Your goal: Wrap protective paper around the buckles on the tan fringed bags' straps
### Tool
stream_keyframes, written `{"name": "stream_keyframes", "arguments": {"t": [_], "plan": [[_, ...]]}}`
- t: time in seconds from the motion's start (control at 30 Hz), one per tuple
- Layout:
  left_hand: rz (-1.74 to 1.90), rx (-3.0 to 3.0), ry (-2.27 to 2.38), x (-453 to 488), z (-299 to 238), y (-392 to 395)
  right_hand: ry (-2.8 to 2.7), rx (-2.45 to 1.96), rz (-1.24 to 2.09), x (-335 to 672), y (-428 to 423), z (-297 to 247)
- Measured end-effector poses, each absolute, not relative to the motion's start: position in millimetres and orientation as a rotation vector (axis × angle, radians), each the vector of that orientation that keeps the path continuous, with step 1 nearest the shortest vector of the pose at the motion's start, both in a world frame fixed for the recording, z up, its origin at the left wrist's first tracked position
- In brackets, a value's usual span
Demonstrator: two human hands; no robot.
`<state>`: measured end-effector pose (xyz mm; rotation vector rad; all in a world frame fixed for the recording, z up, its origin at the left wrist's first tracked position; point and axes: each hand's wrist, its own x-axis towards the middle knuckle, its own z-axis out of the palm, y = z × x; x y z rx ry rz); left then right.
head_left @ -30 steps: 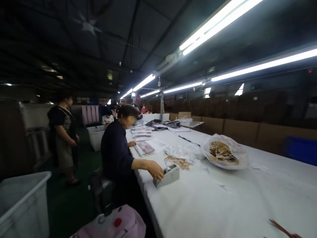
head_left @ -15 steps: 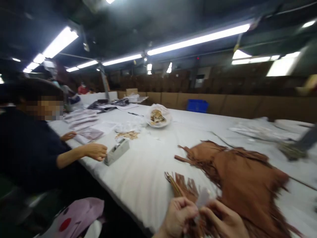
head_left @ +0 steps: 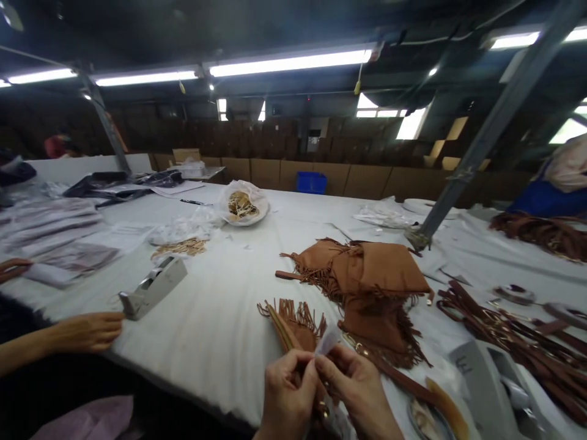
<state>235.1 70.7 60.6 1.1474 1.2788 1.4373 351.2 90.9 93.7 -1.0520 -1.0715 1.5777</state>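
Observation:
My left hand (head_left: 291,388) and my right hand (head_left: 355,388) are together at the table's near edge. Both are closed, thumbs and fingertips pinching a thin white translucent wrapping sheet (head_left: 329,340) that sticks up between them. Under and behind the fingers lies a brown fringed bag (head_left: 305,336), partly covered by my hands, with gold-coloured metal showing below. Further right, more brown fringed bags (head_left: 389,269) lie in a heap. A brown strap (head_left: 398,379) with a metal clasp runs past my right hand.
A tape dispenser (head_left: 156,287) stands left, near a co-worker's hand (head_left: 87,333); another tape dispenser (head_left: 499,391) is at the right. Brown straps (head_left: 518,330) lie beyond it. A white bag of tan pieces (head_left: 243,205) sits further back. A metal post (head_left: 486,128) rises at right.
My view has swung to the right, bringing the straps and second dispenser into sight. My hands still pinch the white sheet. The co-worker's near hand is now away from the left dispenser.

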Motion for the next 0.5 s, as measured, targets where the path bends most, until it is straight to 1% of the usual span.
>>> {"name": "stream_keyframes", "arguments": {"t": [0.1, 0.17, 0.37, 0.5], "plan": [[1.424, 1.316, 1.305, 232, 62, 68, -1.032, -1.066, 1.520, 350, 89, 94], [1.401, 1.322, 1.279, 231, 64, 68, -0.995, -1.068, 1.493, 349, 86, 91], [1.466, 1.018, 1.036, 237, 69, 69, -0.943, -1.031, 1.427, 347, 81, 86], [1.349, 0.921, 0.804, 228, 74, 74, -0.939, -0.974, 1.427, 346, 82, 82]]}}
